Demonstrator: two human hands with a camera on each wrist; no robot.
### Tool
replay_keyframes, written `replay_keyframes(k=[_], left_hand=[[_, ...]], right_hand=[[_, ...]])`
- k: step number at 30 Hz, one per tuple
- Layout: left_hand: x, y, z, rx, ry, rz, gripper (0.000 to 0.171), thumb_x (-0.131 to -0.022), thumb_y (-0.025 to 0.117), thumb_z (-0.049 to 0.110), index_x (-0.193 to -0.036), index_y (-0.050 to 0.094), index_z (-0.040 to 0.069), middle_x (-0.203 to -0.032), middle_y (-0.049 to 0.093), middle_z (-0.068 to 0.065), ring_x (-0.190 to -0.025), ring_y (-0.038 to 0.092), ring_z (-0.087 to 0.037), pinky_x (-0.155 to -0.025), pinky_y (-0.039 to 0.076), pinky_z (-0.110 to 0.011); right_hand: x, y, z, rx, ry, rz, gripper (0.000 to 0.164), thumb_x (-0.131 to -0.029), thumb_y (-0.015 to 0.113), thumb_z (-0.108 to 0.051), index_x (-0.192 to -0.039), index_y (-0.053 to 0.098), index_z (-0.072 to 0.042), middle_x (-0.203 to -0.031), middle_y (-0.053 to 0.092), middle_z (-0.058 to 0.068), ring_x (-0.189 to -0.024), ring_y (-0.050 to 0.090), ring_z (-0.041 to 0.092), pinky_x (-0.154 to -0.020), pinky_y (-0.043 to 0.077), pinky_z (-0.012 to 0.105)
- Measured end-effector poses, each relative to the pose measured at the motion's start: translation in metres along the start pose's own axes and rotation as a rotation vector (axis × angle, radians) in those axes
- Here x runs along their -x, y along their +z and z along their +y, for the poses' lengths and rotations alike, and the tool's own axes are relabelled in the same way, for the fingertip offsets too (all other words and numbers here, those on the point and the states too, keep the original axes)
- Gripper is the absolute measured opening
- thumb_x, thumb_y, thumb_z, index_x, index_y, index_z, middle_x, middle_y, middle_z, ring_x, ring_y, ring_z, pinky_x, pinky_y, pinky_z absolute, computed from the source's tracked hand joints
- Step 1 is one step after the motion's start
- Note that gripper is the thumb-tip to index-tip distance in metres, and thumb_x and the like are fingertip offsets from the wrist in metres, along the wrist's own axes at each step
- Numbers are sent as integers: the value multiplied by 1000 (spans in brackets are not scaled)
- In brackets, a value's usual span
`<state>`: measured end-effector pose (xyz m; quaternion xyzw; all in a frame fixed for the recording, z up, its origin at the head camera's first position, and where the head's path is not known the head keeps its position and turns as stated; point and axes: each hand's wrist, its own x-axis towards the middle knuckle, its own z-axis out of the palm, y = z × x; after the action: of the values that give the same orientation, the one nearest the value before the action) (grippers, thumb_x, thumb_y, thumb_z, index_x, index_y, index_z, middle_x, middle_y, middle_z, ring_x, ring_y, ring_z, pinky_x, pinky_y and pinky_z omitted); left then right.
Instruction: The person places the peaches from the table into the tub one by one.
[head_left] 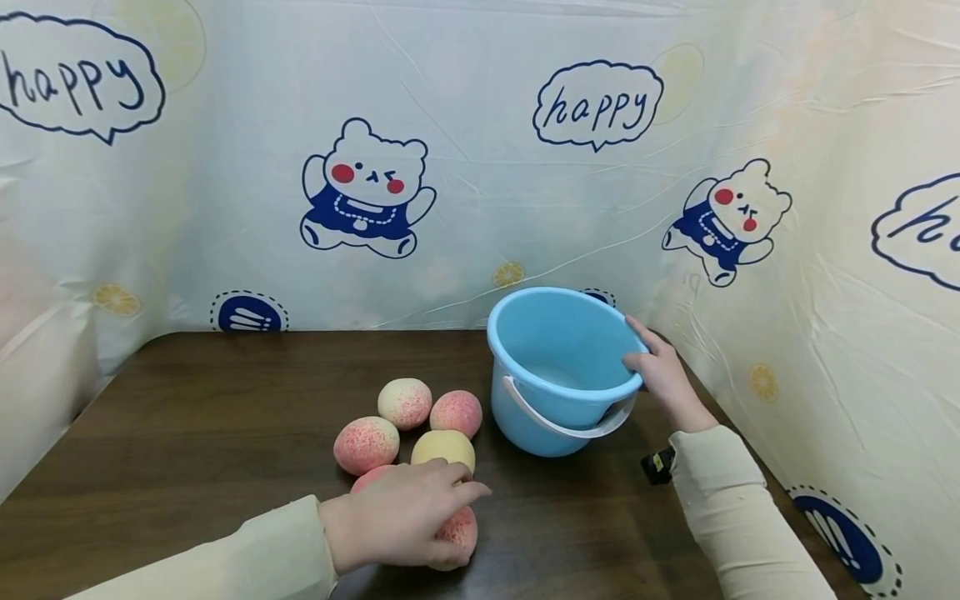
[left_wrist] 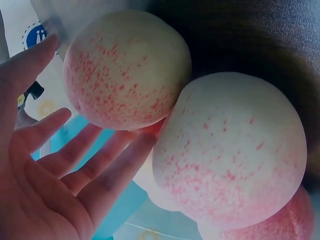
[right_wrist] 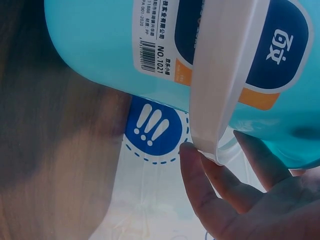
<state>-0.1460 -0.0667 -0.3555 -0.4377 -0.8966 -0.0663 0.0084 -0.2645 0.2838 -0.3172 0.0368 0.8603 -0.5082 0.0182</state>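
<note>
Several pink-and-cream speckled peaches (head_left: 366, 446) lie in a cluster on the dark wooden table, one of them plain pale yellow (head_left: 444, 448). My left hand (head_left: 405, 508) reaches over the nearest ones and partly hides them. In the left wrist view, its fingers (left_wrist: 107, 167) are spread and fairly straight, with fingertips right at two large speckled peaches (left_wrist: 230, 150). To the right stands a light blue bucket (head_left: 517, 417), tilted toward me, with nothing visible inside. My right hand (head_left: 663, 379) grips its right rim, thumb inside. The bucket's pale handle (right_wrist: 220, 75) hangs down in front.
The brown table (head_left: 225, 400) extends left of the peaches. A pale curtain (head_left: 480, 208) with cartoon bears and "happy" bubbles encloses the back and sides. A small black device (head_left: 657, 467) sits by the right cuff.
</note>
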Motion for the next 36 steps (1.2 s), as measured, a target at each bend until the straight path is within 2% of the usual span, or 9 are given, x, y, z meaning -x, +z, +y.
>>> replay_keyframes(k=[6, 14, 22, 29, 36], left_hand=[[1, 5, 0, -28, 44, 0, 55, -77, 78, 46, -125, 63, 22, -111, 61, 5, -96, 58, -7, -72, 51, -21], [2, 9, 0, -93, 84, 8, 56, -74, 82, 48, -122, 64, 23, -109, 61, 6, -94, 59, -8, -67, 50, -23], [0, 12, 2, -147, 93, -3, 56, -73, 83, 51, -119, 65, 24, -105, 62, 7, -90, 57, -8, -65, 50, -23], [-1, 15, 3, -204, 107, -17, 54, -72, 82, 55, -116, 66, 27, -103, 62, 7, -88, 55, -9, -56, 44, -25], [0, 22, 4, -231, 125, -39, 52, -71, 82, 56, -112, 65, 29, -104, 62, 7, -87, 55, -12, -65, 49, -24]], right_hand=[[0, 0, 0, 0, 12, 0, 71, -95, 42, -11, -159, 16, -26, -163, 21, 19, -122, 50, 41, -73, 50, 26], [0, 0, -1, -6, 8, 1, 72, -95, 42, -10, -159, 16, -26, -162, 24, 20, -119, 52, 39, -72, 49, 26], [1, 1, -2, -1, 13, 4, 72, -95, 42, -10, -159, 16, -26, -162, 23, 19, -122, 51, 40, -74, 50, 26], [2, 0, -3, 3, 10, 3, 70, -96, 41, -11, -159, 15, -27, -163, 22, 20, -123, 50, 41, -75, 50, 26], [2, 0, -2, 1, 10, 1, 71, -96, 42, -10, -160, 15, -25, -163, 22, 20, -124, 50, 41, -75, 51, 27]])
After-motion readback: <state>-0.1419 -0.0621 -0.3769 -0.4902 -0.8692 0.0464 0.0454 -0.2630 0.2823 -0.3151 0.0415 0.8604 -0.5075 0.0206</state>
